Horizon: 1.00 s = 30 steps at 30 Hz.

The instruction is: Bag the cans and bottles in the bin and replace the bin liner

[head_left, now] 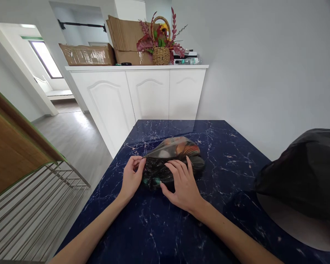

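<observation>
A black plastic bag (156, 168) lies crumpled on the dark blue marbled table (154, 227), its thin film stretched over orange and greenish contents that are hard to make out. At the bag's left end my left hand (134, 174) pinches the edge of the film between thumb and fingers. My right hand (181, 183) rests on the front right part of the bag with its fingers spread, the thumb apart near the table.
A large black bag over a pale rounded object (299, 216) stands at the right. Behind the table is a white cabinet (151, 91) bearing cardboard boxes (88, 55) and a flower basket (161, 55). A metal rack (44, 212) stands at the left.
</observation>
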### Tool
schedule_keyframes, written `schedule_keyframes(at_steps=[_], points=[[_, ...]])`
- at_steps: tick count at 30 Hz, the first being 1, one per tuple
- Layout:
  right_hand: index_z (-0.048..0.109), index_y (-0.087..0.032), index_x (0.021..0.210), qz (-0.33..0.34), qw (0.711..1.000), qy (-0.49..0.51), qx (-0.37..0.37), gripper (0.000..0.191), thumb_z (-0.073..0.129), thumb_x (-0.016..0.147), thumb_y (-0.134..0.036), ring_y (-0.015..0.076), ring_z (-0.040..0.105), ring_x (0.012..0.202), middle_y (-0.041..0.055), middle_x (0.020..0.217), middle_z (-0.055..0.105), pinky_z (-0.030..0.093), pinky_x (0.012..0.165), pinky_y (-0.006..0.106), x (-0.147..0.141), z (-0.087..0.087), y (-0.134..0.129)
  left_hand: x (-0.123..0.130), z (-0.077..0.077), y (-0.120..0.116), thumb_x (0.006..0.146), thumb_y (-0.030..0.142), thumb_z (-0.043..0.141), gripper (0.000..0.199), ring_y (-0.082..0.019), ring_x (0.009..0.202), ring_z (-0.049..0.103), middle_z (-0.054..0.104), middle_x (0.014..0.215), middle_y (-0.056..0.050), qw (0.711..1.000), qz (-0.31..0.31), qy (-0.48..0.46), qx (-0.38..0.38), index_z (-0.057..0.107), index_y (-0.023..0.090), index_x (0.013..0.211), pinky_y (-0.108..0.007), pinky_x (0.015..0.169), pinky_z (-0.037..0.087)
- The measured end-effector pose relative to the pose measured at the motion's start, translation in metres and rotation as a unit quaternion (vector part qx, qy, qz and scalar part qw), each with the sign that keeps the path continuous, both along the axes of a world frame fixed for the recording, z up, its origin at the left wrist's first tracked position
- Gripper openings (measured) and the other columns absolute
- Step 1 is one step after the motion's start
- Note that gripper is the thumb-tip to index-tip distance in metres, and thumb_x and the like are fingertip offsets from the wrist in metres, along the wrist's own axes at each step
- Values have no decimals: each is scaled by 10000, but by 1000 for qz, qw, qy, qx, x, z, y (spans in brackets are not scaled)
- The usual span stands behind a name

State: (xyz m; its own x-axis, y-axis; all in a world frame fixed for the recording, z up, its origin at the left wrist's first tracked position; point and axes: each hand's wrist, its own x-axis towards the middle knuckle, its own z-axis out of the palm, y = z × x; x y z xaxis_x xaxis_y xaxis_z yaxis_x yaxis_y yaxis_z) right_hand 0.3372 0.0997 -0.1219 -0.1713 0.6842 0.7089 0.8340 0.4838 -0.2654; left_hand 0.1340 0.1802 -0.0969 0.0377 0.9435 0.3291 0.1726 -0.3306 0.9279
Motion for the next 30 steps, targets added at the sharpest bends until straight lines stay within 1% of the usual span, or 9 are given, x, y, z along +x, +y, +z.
schedule_keyframes(at_steps=[4,7,10,16,21,23,25,27,30], points=[[381,-253,1550,0,1000,-9,-9,637,653,997,-414,387,548,1400,153,1440,621,210,1279,783,5,-1,3,-4,0,8,865,619,788,431,-140,563,574,641,680,36,990,-35,-102,-91,672,226,1000,-265,572,472],[364,-262,1559,12,1000,-4,-10,608,623,1030,-411,368,541,1413,165,1454,591,244,1283,754,6,-2,3,-9,1,16,828,552,832,406,-152,608,647,717,778,-4,977,-46,-162,-134,712,213,1016,-269,555,528],[364,-261,1556,17,1000,8,-21,540,574,1072,-377,338,557,1400,157,1426,603,263,1294,718,6,-4,4,-17,2,24,860,457,795,286,-201,710,727,765,846,-52,969,-44,-192,-149,737,196,963,-323,638,616],[405,-279,1552,3,999,37,-31,497,553,1080,-333,329,601,1327,124,1324,642,305,1282,700,7,-8,7,-31,7,35,883,396,748,210,-275,871,764,765,852,-93,975,-1,-192,-110,689,196,852,-418,789,643],[545,-304,1427,-6,998,58,-15,403,597,1029,-282,350,590,1281,121,1232,586,356,1244,704,7,-9,7,-31,25,16,896,385,740,246,-233,1139,679,731,1151,-46,978,103,-183,17,659,240,1077,-375,1015,547],[579,-290,1341,6,997,72,-13,343,606,1002,-242,349,580,1264,122,1215,568,387,1222,690,7,-10,7,-28,35,4,921,371,726,157,-238,1174,654,732,1125,-40,983,88,-115,109,678,253,1014,-381,1082,501],[588,-274,1262,19,995,95,-11,301,614,970,-204,354,557,1267,128,1213,558,441,1174,667,7,-11,7,-26,42,-7,984,334,645,130,-247,1029,695,746,929,-45,981,-2,13,191,694,248,900,-399,1014,529],[586,-262,1173,30,993,115,-7,255,626,936,-178,345,552,1236,126,1192,550,482,1131,643,9,-11,8,-26,43,-12,1016,277,568,197,-227,808,694,707,716,-17,953,-92,148,249,704,247,877,-384,877,554],[568,-259,1028,53,990,127,0,152,623,924,-162,304,565,1139,105,1129,535,473,1145,640,17,-8,10,-29,34,-10,971,227,575,131,-165,550,572,578,543,59,913,-131,261,285,696,249,925,-303,654,496]])
